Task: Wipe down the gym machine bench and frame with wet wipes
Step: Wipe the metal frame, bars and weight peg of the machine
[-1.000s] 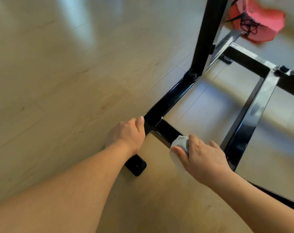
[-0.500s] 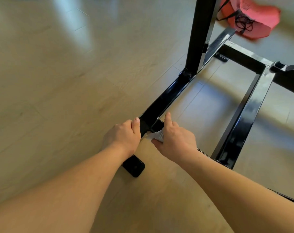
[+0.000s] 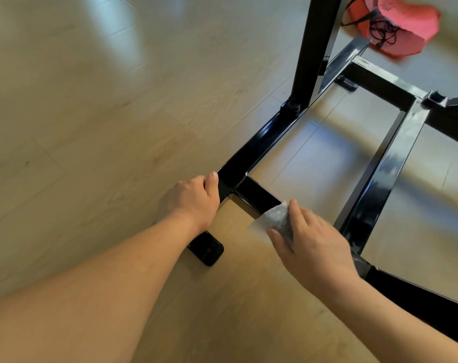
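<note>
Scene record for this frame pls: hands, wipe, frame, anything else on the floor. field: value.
left hand: at near corner of frame, thumb against the bar; fingers hidden
right hand: holds wipe, pressing it on crossbar
wipe: white, grey soiled patches
frame: glossy black, lies on floor; post rises from it
phone: black, on floor under left wrist
bag: red, on floor beyond frame

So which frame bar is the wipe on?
The short near bar: the right hand holds the wipe on it; the long ones have none.
</note>
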Action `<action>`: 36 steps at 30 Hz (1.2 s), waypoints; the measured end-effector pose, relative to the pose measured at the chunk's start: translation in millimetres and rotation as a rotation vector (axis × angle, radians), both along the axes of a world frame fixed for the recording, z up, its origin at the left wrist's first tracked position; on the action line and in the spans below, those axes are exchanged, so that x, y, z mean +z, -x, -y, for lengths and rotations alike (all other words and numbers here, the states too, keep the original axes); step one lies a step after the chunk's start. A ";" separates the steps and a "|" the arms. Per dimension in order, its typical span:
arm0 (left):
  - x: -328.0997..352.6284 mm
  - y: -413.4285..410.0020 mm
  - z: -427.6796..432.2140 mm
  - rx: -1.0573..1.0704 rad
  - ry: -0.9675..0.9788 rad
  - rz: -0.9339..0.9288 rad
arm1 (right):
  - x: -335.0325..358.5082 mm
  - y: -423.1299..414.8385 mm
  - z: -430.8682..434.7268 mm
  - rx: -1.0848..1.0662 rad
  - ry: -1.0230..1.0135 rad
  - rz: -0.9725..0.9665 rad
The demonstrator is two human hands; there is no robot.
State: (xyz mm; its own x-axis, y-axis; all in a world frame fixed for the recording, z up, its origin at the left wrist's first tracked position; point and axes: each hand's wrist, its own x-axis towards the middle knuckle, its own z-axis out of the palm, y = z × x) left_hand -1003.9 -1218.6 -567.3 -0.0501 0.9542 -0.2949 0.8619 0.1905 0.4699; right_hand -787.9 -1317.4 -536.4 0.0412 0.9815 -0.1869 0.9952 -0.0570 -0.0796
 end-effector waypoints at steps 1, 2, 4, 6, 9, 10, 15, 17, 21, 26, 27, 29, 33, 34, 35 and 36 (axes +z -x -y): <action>-0.3 -0.1 0.0 -0.001 -0.003 -0.003 | -5.6 5.5 1.3 -0.007 -0.007 0.044; -0.5 -0.7 -0.1 -0.003 -0.004 -0.003 | -11.8 11.2 -1.1 -0.023 -0.005 0.081; 0.3 -2.1 -0.5 -0.006 -0.006 -0.002 | -18.1 23.8 -17.3 -0.017 -0.019 0.101; 2.0 -3.4 -1.1 -0.011 -0.010 -0.014 | -19.0 37.9 -43.6 0.029 0.009 0.099; 2.1 -2.9 -1.5 -0.009 -0.010 -0.016 | -16.8 57.7 -82.3 0.011 0.073 0.062; 1.8 -2.7 -1.7 -0.010 -0.008 -0.017 | -16.8 61.4 -90.7 0.003 0.105 0.057; 0.5 -1.2 -2.5 -0.023 -0.012 0.002 | -5.9 42.2 -84.3 0.061 0.106 -0.030; -2.0 1.5 -2.2 -0.028 -0.026 0.020 | -3.3 20.0 -60.7 0.066 0.111 0.028; -4.7 4.0 -2.1 -0.040 -0.039 0.025 | -0.1 -22.4 -12.5 0.032 0.165 0.173; -6.3 3.5 -1.6 -0.041 -0.070 0.003 | 8.9 -34.6 9.2 0.070 0.270 0.333; -6.1 3.4 -1.5 -0.041 -0.075 0.001 | 11.6 -38.3 9.7 0.093 0.304 0.339; -6.5 3.2 -1.0 -0.040 -0.074 0.003 | 15.3 -47.4 9.7 0.125 0.363 0.325; -5.6 1.0 -1.8 -0.035 -0.066 -0.014 | 6.9 -44.0 6.7 0.145 0.251 0.342; -4.8 0.3 -1.7 -0.038 -0.062 -0.014 | 3.3 -36.6 4.4 0.121 0.200 0.329; -3.2 0.4 -0.1 -0.040 -0.054 -0.009 | 0.2 -26.3 1.0 0.093 0.166 0.298; -1.9 0.8 1.4 -0.043 -0.043 -0.007 | -2.9 -15.1 -5.1 0.080 0.132 0.267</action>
State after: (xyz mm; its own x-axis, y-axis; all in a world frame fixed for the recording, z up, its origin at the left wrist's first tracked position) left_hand -1004.7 -1220.0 -569.2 -0.0103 0.9672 -0.2538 0.8722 0.1328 0.4708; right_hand -772.8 -1312.3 -539.3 0.0296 0.9515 -0.3063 0.9816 0.0301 0.1883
